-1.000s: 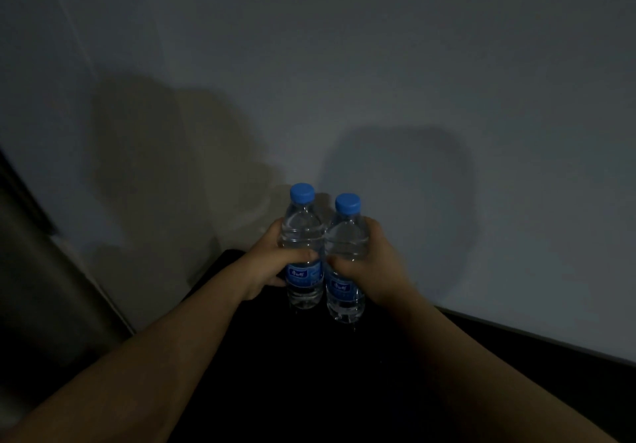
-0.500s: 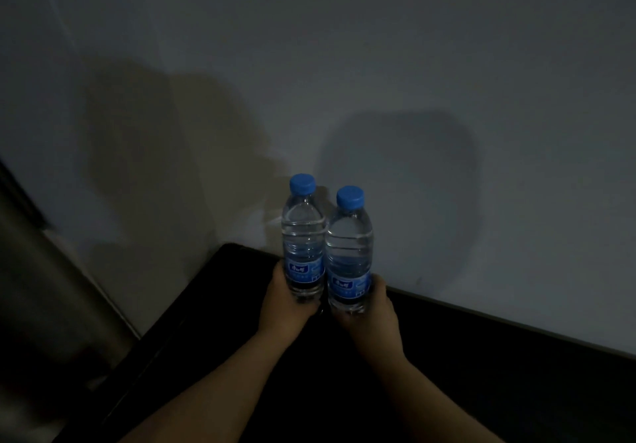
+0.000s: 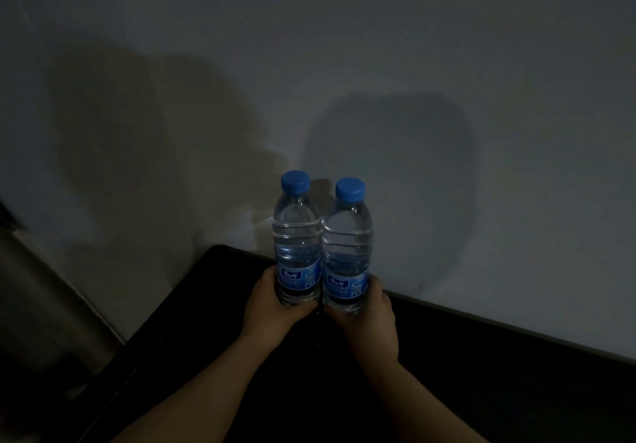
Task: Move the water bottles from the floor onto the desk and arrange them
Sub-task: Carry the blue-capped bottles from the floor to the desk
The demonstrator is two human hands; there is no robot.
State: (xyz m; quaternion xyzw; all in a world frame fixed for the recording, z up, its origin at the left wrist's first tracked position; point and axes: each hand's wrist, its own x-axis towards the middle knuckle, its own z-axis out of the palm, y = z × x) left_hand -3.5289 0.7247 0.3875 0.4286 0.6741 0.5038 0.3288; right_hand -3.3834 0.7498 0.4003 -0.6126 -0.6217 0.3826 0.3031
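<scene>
From the head camera, my left hand (image 3: 272, 308) wraps around the base of the left water bottle (image 3: 296, 236), and my right hand (image 3: 364, 315) grips the base of the right water bottle (image 3: 347, 243) the same way. Both bottles stand upright, sides touching, blue caps up, over the far edge of the black desk (image 3: 481, 373) near its corner, close to the pale wall (image 3: 447, 64). My fingers hide the bottoms, so I cannot tell whether they rest on the desk.

The room is dim. Two big soft shadows (image 3: 389, 167) fall on the wall (image 3: 447, 46) behind the bottles (image 3: 297, 236). The tabletop (image 3: 516, 391) below them looks almost black.
</scene>
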